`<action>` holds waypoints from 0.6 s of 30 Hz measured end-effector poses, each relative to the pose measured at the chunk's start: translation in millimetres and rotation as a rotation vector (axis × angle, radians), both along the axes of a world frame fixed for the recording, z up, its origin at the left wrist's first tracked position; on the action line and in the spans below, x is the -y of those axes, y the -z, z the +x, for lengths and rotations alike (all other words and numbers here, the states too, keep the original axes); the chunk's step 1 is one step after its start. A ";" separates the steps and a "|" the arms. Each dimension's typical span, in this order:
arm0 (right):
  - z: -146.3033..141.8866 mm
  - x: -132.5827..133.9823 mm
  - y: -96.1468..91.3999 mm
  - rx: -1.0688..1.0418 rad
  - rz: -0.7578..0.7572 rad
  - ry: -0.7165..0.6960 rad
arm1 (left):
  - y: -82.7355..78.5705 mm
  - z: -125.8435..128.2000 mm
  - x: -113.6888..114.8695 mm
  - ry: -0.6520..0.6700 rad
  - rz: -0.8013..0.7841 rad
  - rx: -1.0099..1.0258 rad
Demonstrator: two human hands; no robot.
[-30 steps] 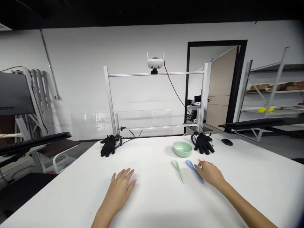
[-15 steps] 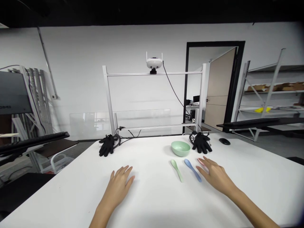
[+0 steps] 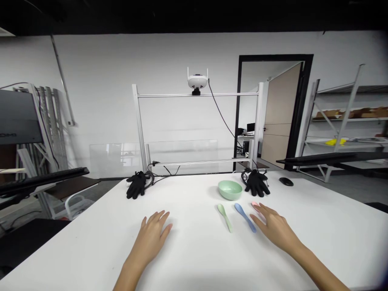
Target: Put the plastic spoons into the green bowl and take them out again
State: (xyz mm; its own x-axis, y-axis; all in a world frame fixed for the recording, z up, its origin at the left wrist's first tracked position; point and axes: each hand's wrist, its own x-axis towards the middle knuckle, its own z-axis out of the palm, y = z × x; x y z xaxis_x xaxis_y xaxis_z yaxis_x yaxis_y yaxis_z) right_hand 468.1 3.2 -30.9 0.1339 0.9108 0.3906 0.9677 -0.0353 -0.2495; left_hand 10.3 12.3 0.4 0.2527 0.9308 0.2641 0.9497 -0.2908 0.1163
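My left hand [image 3: 153,233] is open on the left part of the white table, fingers apart, with nothing in it. My right hand [image 3: 275,227] is open too, palm down over a pink spoon [image 3: 254,204]. Only the bowl end of that spoon shows beyond the fingers; the rest is hidden, and whether I touch it I cannot tell. Just left of that hand lies a blue spoon [image 3: 245,217], slanted, handle toward me. Beside it, further left, is a light green spoon [image 3: 224,217]. Behind the spoons stands a pale green bowl [image 3: 230,190], upright.
Black gloves with cables lie at the back, one on the left [image 3: 137,185] and one right of the bowl [image 3: 257,182]. A black mouse [image 3: 286,181] sits near the right rear edge. Behind the table rises a metal frame [image 3: 198,95] bearing a white antenna device [image 3: 197,82].
My right hand has shifted very slightly, and a little more of the pink spoon's end shows. The left hand is practically still, as are the bowl and the other spoons.
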 end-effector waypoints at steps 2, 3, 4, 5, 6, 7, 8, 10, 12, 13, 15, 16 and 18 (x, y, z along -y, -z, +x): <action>-0.4 -0.4 -0.5 -0.010 0.002 -0.002 | -0.3 1.4 0.1 0.003 0.007 0.004; -0.4 -0.7 -0.7 -0.014 0.003 -0.003 | -0.6 2.1 0.2 0.004 0.010 0.007; -0.3 -1.2 -0.8 -0.016 0.002 -0.004 | -0.9 2.9 0.3 0.004 0.011 0.008; -0.2 -1.6 -1.0 -0.018 0.000 -0.006 | -1.3 3.6 0.5 0.004 0.011 0.009; -0.1 -1.9 -1.1 -0.020 -0.004 -0.008 | -1.7 4.1 0.7 0.004 0.008 0.010; 0.0 -2.2 -1.3 -0.020 -0.009 -0.009 | -2.1 4.5 0.9 0.003 0.005 0.010; 0.0 -2.4 -1.4 -0.021 -0.013 -0.008 | -2.4 4.6 1.1 0.003 0.001 0.010; -0.1 -2.3 -1.4 -0.022 -0.011 -0.006 | -2.8 4.5 1.3 0.002 0.004 0.014; -0.3 -2.1 -1.2 -0.021 -0.003 -0.012 | -2.4 3.8 0.8 0.001 0.010 0.017; -0.2 -2.0 -1.0 -0.021 -0.002 -0.016 | -2.1 3.5 0.4 0.001 0.011 0.017; 0.0 -2.2 -0.4 -0.022 -0.006 -0.023 | -1.0 2.8 -0.7 0.000 0.006 0.015; 0.2 -2.4 0.0 -0.025 -0.007 -0.023 | -0.5 2.6 -1.2 0.001 0.002 0.014; 0.4 -3.1 0.5 -0.030 -0.008 -0.022 | 0.3 2.3 -1.8 0.005 0.005 0.020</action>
